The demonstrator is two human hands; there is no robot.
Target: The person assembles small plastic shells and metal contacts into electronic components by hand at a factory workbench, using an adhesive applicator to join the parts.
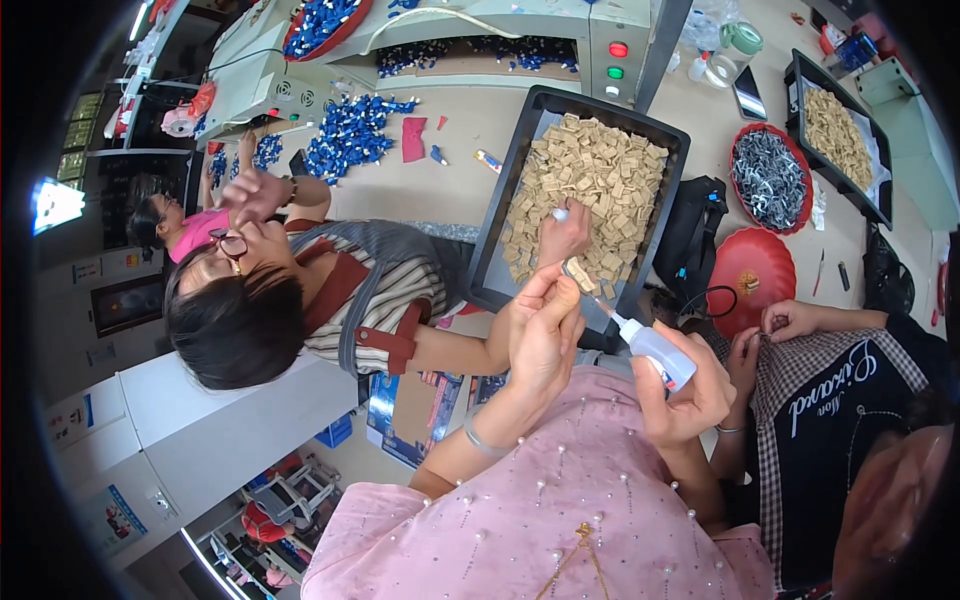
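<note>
My left hand pinches a small tan piece between thumb and fingers, just over the near edge of a black tray. Wrapped in my right hand is a white squeeze bottle with a thin nozzle, tilted up and to the left. The nozzle tip is close to the tan piece; whether they touch I cannot tell. Many flat tan pieces are heaped in the tray. Another person's hand reaches into the heap with a small white-tipped thing.
Co-workers sit on both sides; the one at right handles something small near a red plastic dish. A red basket of dark metallic pieces and a second black tray stand at right. Blue-and-white parts lie heaped at left.
</note>
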